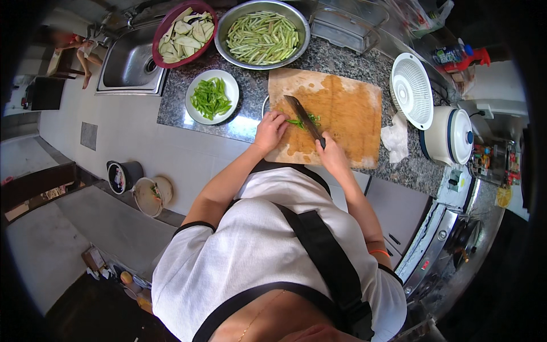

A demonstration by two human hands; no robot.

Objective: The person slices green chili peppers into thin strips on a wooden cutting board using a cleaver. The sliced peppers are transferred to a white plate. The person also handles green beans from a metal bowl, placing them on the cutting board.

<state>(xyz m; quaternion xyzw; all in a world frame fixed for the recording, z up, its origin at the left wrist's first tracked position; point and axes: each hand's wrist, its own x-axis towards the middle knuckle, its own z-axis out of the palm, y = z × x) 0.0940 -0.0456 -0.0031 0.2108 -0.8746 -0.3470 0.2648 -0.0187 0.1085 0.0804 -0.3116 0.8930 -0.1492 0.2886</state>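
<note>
A wooden cutting board (pixel 347 105) lies on the speckled granite counter (pixel 250 85). My right hand (pixel 330 154) grips the handle of a dark knife (pixel 303 115), whose blade rests across green vegetable pieces (pixel 303 121) on the board. My left hand (pixel 270 130) presses down on those green pieces at the board's left edge, fingers curled. A white plate of cut green pieces (pixel 211 97) sits left of the board. Behind it stands a steel bowl of green bean strips (pixel 262 35).
A red bowl of pale sliced vegetable (pixel 183 33) sits by the steel sink (pixel 132 60). A white strainer (pixel 411 90), a white rice cooker (pixel 450 135) and a crumpled tissue (pixel 394 139) are right of the board. A stove (pixel 456 233) is at the right; buckets (pixel 139 185) stand on the floor.
</note>
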